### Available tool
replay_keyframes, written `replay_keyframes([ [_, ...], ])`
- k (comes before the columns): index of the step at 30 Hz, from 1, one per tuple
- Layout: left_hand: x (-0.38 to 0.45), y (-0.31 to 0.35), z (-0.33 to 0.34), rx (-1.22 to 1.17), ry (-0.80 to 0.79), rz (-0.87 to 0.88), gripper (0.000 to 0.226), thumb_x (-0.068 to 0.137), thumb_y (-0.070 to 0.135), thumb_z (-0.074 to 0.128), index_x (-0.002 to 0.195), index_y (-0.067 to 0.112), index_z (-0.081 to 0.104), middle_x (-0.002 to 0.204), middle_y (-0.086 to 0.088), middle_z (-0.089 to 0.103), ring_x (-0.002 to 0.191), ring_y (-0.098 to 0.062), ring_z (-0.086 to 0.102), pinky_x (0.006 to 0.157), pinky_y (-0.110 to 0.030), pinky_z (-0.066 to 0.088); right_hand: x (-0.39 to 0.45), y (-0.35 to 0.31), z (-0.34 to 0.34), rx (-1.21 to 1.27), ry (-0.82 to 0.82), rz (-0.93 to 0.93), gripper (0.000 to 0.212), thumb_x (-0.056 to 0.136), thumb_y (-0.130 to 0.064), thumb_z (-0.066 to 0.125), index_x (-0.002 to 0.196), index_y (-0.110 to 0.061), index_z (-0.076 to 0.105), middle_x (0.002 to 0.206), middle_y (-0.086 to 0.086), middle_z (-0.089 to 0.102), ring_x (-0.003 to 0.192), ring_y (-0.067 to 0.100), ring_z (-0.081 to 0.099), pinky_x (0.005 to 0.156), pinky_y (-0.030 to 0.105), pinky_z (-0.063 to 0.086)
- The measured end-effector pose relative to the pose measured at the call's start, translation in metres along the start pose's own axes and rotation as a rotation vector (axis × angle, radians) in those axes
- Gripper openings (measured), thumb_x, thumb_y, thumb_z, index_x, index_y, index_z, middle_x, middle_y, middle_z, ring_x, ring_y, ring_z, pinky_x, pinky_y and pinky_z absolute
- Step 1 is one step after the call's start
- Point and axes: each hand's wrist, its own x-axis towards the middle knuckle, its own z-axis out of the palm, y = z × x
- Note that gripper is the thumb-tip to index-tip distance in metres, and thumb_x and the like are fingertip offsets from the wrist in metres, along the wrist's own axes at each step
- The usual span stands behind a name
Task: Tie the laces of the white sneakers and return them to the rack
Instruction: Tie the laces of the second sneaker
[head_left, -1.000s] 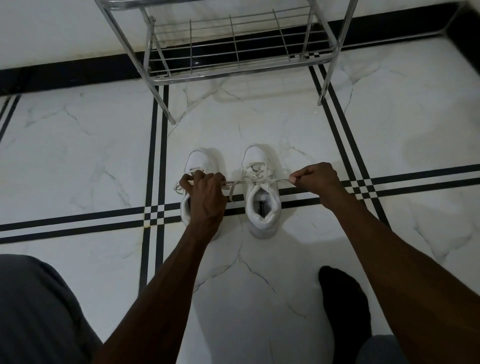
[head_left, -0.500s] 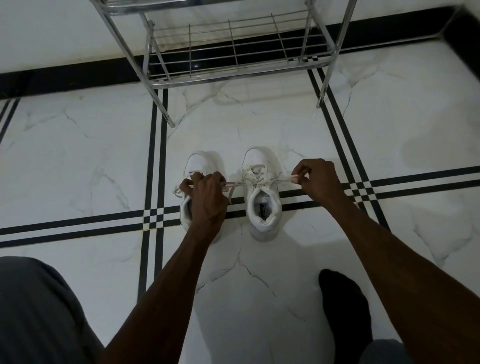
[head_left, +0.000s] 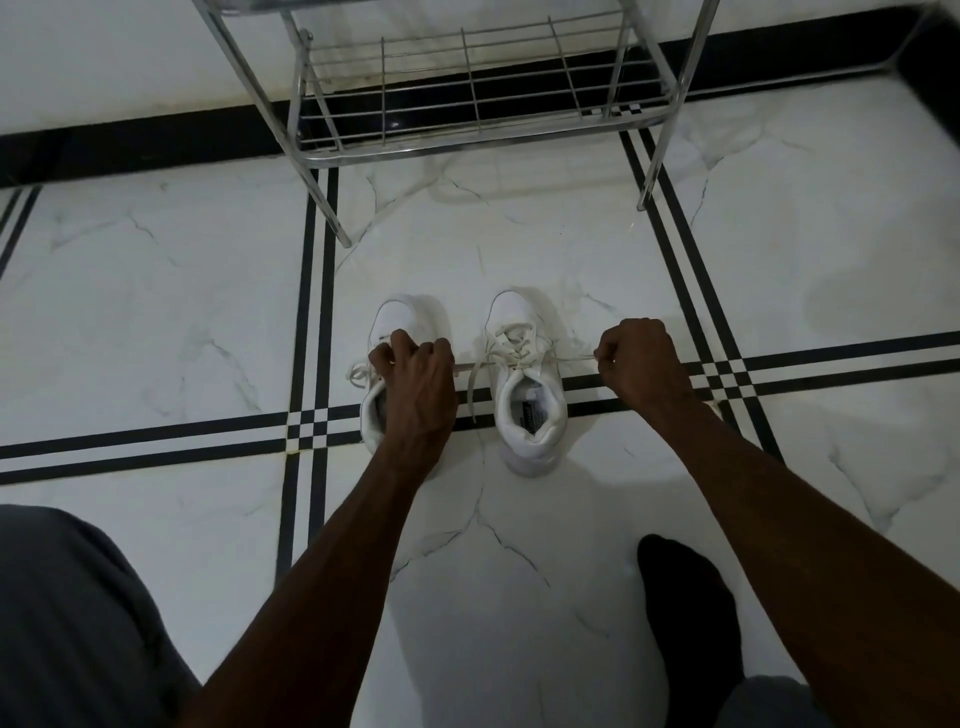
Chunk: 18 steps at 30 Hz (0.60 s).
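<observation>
Two white sneakers stand side by side on the marble floor, toes pointing at the rack. The right sneaker (head_left: 527, 415) has its lace (head_left: 569, 358) stretched sideways across the tongue. My right hand (head_left: 636, 358) pinches one lace end to the right of that shoe. My left hand (head_left: 418, 379) grips the other lace end and hovers over the left sneaker (head_left: 397, 317), hiding most of it. A loose lace loop (head_left: 358, 373) shows at the left shoe's left side. The metal wire rack (head_left: 467, 135) stands beyond the shoes, its bottom shelf bare.
The rack's front legs (head_left: 340, 228) reach the floor just beyond the shoes. My black-socked foot (head_left: 685, 613) rests at the lower right and my grey-trousered knee (head_left: 67, 623) fills the lower left. A black skirting band (head_left: 130, 140) runs along the wall.
My right hand has drawn the lace end outward to the right again after moving in toward the shoe. My left hand has stayed over the left sneaker.
</observation>
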Motion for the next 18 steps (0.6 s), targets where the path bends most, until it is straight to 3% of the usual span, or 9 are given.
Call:
replay_keyframes([
  [2,0.0,0.001,-0.001,-0.031,-0.019,-0.024,0.026,0.069,-0.009,0.053,0.085,0.011,0.06,0.08,-0.009,0.068,0.099,-0.034,0.049,0.088,-0.047,0.029,0.002,0.0,0.002,0.007,-0.057,0.028,0.013,0.081,0.003,0.071,0.092,0.003,0.077,0.093,0.019,0.076,0.09,0.033,0.071,0.083,0.032,0.054],
  [5,0.003,0.008,-0.008,-0.104,-0.062,-0.035,0.038,0.07,-0.009,0.053,0.099,0.014,0.062,0.092,-0.006,0.071,0.106,-0.032,0.046,0.089,-0.046,0.027,0.003,-0.003,-0.002,0.042,-0.018,-0.09,0.021,0.077,0.005,0.075,0.098,0.002,0.075,0.096,0.021,0.073,0.091,0.034,0.069,0.077,0.029,0.047],
  [9,0.01,0.026,-0.018,-0.18,-0.2,0.005,0.064,0.078,0.001,0.057,0.139,0.02,0.05,0.13,-0.003,0.065,0.129,-0.032,0.039,0.099,-0.048,0.025,0.007,-0.013,-0.006,0.201,-0.163,-0.278,0.055,0.078,-0.007,0.079,0.13,-0.009,0.063,0.132,0.015,0.06,0.122,0.028,0.054,0.106,0.039,0.04],
  [12,0.009,0.037,-0.016,-0.166,-0.316,0.077,0.079,0.08,0.009,0.063,0.153,0.023,0.036,0.144,-0.001,0.055,0.137,-0.032,0.032,0.101,-0.049,0.025,0.003,-0.027,-0.002,0.276,-0.262,-0.265,0.034,0.086,-0.009,0.071,0.12,-0.012,0.07,0.123,0.01,0.069,0.112,0.022,0.064,0.099,0.037,0.051],
  [14,0.008,0.04,-0.013,-0.125,-0.306,0.075,0.071,0.081,0.007,0.063,0.147,0.022,0.044,0.139,-0.001,0.06,0.134,-0.031,0.036,0.1,-0.047,0.024,0.002,-0.028,0.003,0.205,-0.176,-0.257,0.017,0.088,-0.01,0.065,0.102,-0.012,0.075,0.103,0.007,0.075,0.095,0.021,0.068,0.089,0.04,0.055],
  [16,0.009,0.041,-0.012,-0.113,-0.259,0.057,0.049,0.08,0.004,0.064,0.126,0.022,0.062,0.123,0.001,0.066,0.126,-0.029,0.041,0.096,-0.045,0.019,0.001,-0.029,0.004,0.111,-0.131,-0.237,0.009,0.087,-0.015,0.065,0.088,-0.016,0.074,0.085,0.002,0.075,0.079,0.02,0.068,0.076,0.041,0.055],
  [18,0.009,0.041,-0.013,-0.067,-0.222,0.079,0.033,0.077,0.004,0.067,0.105,0.023,0.07,0.106,0.003,0.068,0.118,-0.029,0.047,0.091,-0.043,0.017,-0.001,-0.032,0.004,-0.072,-0.101,-0.268,0.009,0.082,-0.012,0.068,0.085,-0.019,0.073,0.08,0.001,0.074,0.077,0.023,0.067,0.071,0.035,0.05],
])
